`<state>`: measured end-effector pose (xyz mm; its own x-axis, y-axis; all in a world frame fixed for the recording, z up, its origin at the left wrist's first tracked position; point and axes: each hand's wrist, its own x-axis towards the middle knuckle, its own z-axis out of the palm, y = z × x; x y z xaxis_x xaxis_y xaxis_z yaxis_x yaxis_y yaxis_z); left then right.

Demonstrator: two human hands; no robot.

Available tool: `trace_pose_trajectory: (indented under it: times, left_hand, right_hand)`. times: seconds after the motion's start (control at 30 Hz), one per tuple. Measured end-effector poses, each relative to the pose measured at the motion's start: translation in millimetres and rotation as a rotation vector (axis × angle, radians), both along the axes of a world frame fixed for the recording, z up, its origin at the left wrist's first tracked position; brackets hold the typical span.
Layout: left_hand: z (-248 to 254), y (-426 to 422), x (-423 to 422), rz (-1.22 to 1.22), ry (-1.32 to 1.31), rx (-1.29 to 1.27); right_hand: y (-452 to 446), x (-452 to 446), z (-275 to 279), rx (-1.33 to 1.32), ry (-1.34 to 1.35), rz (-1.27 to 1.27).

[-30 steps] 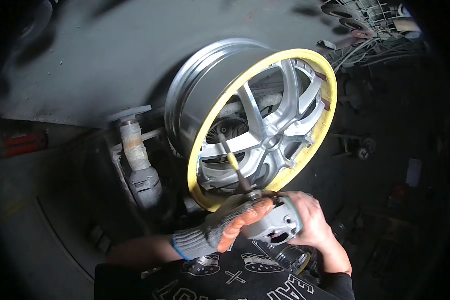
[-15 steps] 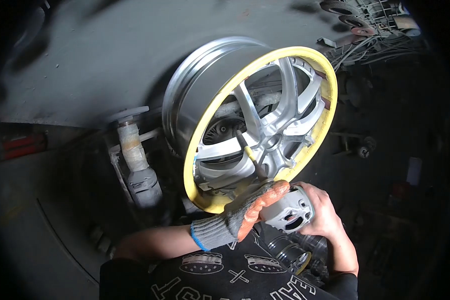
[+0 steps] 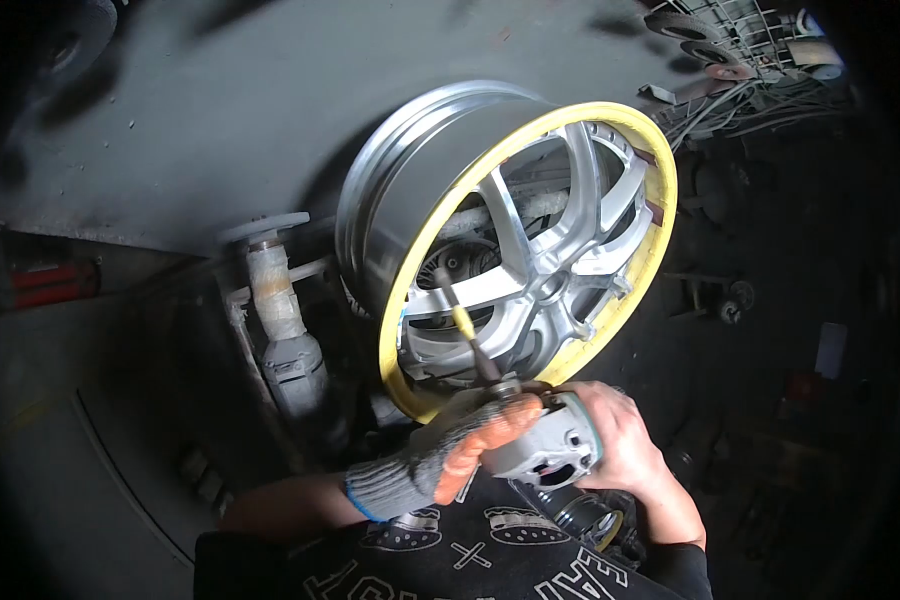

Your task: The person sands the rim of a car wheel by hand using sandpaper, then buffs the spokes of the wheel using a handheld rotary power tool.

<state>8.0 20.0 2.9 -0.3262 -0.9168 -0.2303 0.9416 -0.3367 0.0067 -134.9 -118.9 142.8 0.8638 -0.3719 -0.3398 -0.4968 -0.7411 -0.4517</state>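
Observation:
My left hand (image 3: 460, 455), in a grey knit glove with an orange palm, wraps the front of a grey power grinder (image 3: 555, 440). Bare, my right hand (image 3: 625, 440) grips the grinder's rear housing. From the tool a long spindle with a yellow band (image 3: 462, 320) points up and left, its tip blurred, in front of a silver alloy wheel (image 3: 578, 225). The wheel stands tilted, with several spokes and a yellow outer lip. Whether the tip touches a spoke, I cannot tell.
To the left of the wheel stands a dusty machine with a grey cylindrical body (image 3: 297, 370). A wire basket (image 3: 770, 55), round discs and tangled cables (image 3: 740, 110) lie at upper right. Another wheel (image 3: 580, 515) sits low behind my hands. Something red (image 3: 55, 283) is at far left.
Both hands and the grinder have moved left and slightly down. The spindle tip has swung left, away from the wheel's hub. The view has shifted slightly.

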Motion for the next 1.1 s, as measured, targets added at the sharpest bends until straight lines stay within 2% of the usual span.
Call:
trace_pose_trajectory:
  times: [0.17,0.3,0.4,0.5,0.6,0.67,0.73,0.83,0.87,1.0,1.1]
  left_hand:
    - [-3.9,-26.8,-39.5,0.218,0.191,-0.209]
    - [-11.5,-38.2,-51.5,0.202,0.070,-0.461]
    - [-8.4,-39.9,-48.4,0.024,-0.031,-0.312]
    - [-6.3,-28.0,-35.7,0.097,-0.065,-0.335]
    - [-5.9,-9.3,-26.6,-0.067,0.046,-0.038]
    - [-0.7,-1.4,-8.1,-0.056,0.002,-0.045]
    - [17.1,3.4,12.7,-0.146,-0.101,0.049]
    - [10.6,28.0,20.2,-0.101,0.008,0.148]
    - [13.9,31.7,29.3,-0.106,-0.066,0.114]
    - [15.5,36.3,40.7,-0.152,-0.059,0.159]
    - [13.0,27.7,25.6,-0.065,-0.265,0.066]
  right_hand:
    - [-7.0,-40.6,-2.4,-0.045,0.002,-0.106]
    - [-7.4,-58.0,-0.7,-0.095,0.039,-0.159]
    - [-3.0,-53.3,-2.0,-0.066,0.015,-0.193]
    - [6.5,-48.4,-3.7,-0.068,0.007,-0.144]
    - [16.8,-36.0,-3.7,-0.021,-0.010,-0.093]
    - [26.6,-22.9,-3.1,-0.012,-0.048,-0.066]
    - [35.0,-18.4,-7.1,-0.010,-0.020,-0.040]
    - [47.0,-3.4,-14.5,0.019,-0.062,-0.023]
    - [50.0,2.0,-16.4,0.044,-0.074,-0.026]
    - [52.4,9.5,-21.4,0.066,-0.100,-0.025]
    - [46.4,1.7,-16.6,0.039,-0.086,-0.041]
